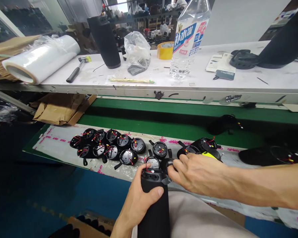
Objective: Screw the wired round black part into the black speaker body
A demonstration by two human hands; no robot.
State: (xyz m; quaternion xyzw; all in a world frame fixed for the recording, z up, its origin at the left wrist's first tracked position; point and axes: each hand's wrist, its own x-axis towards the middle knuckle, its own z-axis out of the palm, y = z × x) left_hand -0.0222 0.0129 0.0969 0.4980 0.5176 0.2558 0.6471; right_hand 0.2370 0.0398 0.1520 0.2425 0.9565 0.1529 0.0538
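At lower centre of the frame, the left hand (139, 201) clenches an upright black cylinder (155, 205) while the right hand (196, 175) pinches a round cap (169, 164) at its rim; loose red wires risk being trapped.

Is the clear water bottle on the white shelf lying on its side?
No, the water bottle stands upright on the white shelf.

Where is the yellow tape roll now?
In the head view, the yellow tape roll lies on the white shelf, top centre, between the crumpled plastic bag and the water bottle.
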